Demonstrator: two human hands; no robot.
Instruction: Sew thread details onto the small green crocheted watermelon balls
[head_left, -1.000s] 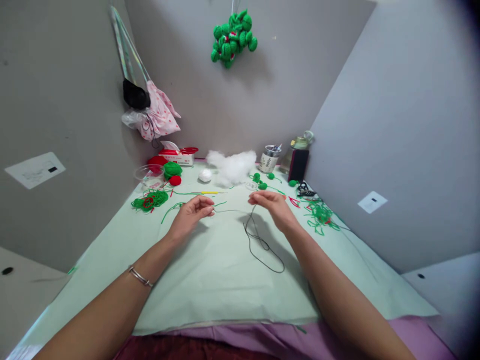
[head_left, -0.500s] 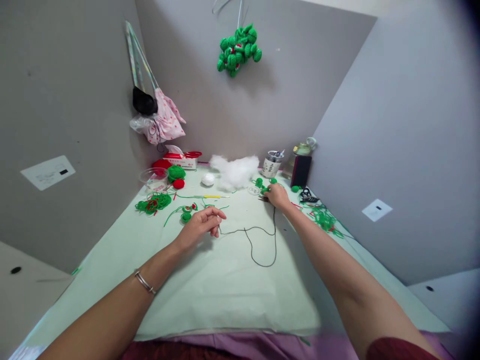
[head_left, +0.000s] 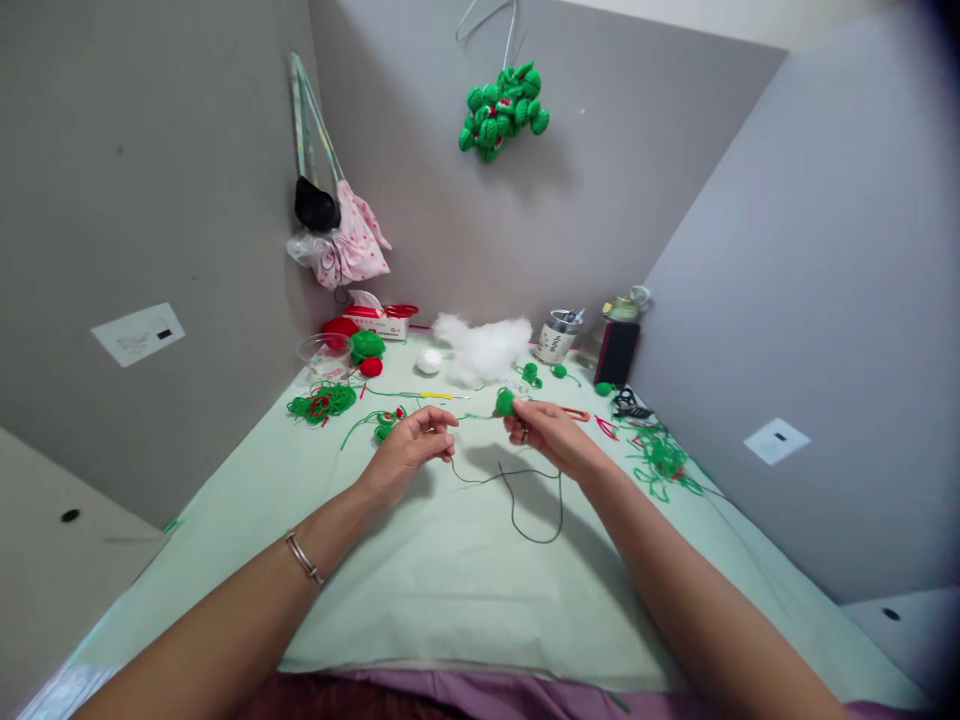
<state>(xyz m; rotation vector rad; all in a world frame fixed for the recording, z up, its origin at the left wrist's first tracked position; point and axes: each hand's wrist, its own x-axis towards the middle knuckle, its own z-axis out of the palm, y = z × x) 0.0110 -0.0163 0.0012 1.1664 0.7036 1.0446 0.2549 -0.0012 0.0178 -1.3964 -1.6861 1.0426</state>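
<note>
Right hand point(head_left: 553, 436): pinching one green ball point(head_left: 505, 402), newly picked up, nearside of the white stuffing point(head_left: 486, 350). Left hand point(head_left: 409, 450): fingertips together on dark thread point(head_left: 538, 542), same side. Both pieces now held.

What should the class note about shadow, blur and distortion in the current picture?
Head view: soft shadow on the cloth below the right hand; dark, blurred vignette at the right edge; walls slanted, wide-angle style; small items, like the thread, too fine for detail.
</note>
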